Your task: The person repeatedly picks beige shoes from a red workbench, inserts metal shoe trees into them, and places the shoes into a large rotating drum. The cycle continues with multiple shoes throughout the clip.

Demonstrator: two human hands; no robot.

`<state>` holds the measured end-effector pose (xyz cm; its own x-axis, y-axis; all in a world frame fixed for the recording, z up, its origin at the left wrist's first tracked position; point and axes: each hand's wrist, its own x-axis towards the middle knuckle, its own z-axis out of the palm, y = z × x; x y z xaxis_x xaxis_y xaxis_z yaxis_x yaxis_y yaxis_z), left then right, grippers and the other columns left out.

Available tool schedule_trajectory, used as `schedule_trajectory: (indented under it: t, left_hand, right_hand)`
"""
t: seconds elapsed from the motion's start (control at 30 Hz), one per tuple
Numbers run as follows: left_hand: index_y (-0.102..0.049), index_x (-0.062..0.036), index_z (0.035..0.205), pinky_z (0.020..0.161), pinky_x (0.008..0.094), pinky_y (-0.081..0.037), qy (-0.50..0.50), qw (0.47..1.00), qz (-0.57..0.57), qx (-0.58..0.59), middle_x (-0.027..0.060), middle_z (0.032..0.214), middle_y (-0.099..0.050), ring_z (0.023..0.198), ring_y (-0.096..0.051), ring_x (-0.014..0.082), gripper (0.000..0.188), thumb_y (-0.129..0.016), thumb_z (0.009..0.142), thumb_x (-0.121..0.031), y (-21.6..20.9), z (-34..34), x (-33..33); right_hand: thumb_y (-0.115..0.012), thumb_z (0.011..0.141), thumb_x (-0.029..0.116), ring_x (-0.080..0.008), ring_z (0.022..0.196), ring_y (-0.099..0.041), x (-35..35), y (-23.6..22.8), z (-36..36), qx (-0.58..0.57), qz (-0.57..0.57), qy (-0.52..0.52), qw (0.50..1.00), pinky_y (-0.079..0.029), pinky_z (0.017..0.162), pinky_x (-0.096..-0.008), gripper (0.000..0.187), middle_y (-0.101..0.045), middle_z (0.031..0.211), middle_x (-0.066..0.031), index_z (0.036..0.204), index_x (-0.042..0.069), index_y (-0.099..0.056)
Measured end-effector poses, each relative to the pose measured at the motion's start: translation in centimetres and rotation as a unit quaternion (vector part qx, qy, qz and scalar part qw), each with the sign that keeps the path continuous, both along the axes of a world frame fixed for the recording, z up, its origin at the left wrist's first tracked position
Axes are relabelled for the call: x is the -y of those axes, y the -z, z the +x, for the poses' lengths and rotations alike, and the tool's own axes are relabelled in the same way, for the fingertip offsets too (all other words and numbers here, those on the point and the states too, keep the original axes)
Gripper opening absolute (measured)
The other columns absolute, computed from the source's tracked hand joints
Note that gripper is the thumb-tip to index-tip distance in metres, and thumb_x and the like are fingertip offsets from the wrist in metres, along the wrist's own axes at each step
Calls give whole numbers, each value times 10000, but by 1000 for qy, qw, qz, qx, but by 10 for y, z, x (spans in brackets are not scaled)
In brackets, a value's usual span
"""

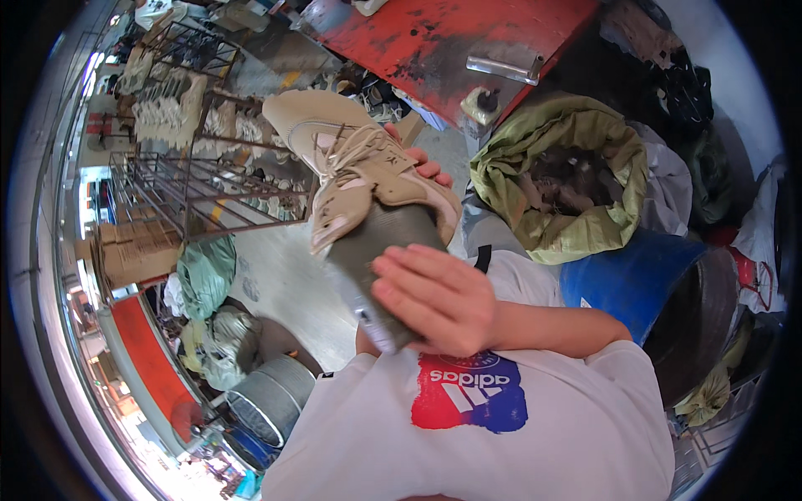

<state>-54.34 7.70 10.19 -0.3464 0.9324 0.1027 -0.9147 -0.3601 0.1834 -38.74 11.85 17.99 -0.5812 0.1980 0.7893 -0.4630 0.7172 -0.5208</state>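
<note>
A beige lace-up shoe [359, 167] is held up in front of me, its toe pointing away and to the left. My left hand [424, 164] grips it from behind; only fingers show, curled at the shoe's right side. Out of the shoe's opening, toward my chest, extends a dark olive piece [388, 238] with a blurred pale edge. My right hand [439, 299] lies across this piece, fingers stretched and close together, tips on its surface. The right thumb is hidden. What is under the shoe cannot be seen.
A red, stained tabletop [434, 42] carries a metal bar [505, 69]. Right of me stand an open green sack [560, 230] and a blue drum [631, 280]. Metal racks [209, 184] with shoe parts, cardboard boxes [138, 259] and a grey drum [271, 401] are at left.
</note>
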Motion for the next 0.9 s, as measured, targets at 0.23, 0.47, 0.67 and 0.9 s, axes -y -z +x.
schedule_trajectory:
  t: [0.23,0.47,0.67,0.9]
  left_hand:
    - [-505,-211,1476,1032,445,-386,35,994,-89,44,62,1232,-656,1074,-603,232,514,-449,1049,-491,34,-77,-77]
    - [-428,-107,1497,1134,492,-405,-12,986,-142,-90,130,1424,-542,1281,-545,312,886,-573,886,-731,121,-124,-67]
    - [-373,-86,1543,1140,440,-415,40,837,-466,-284,101,1519,-476,1364,-491,272,889,-573,925,-693,73,-149,-96]
    - [-528,-24,1414,990,347,-497,134,721,-589,-339,82,1323,-629,1166,-623,193,604,-576,1024,-483,71,-178,-131]
  right_hand:
    - [-729,887,303,-432,1169,-648,-77,24,-69,0,-71,-10,997,-537,998,-506,522,-646,1257,-277,1218,-85,-619]
    - [-931,622,202,-431,1184,-622,-135,78,-61,39,-188,67,979,-536,956,-480,779,-567,1375,-264,1273,-4,-556]
    - [-731,955,326,-157,917,-675,-152,126,-62,209,-672,36,709,-539,835,-302,478,-690,1113,-86,1278,4,-590]
    - [-652,984,464,-155,997,-672,-166,182,-89,210,-836,2,507,-554,852,-345,555,-689,1117,-59,1319,27,-578]
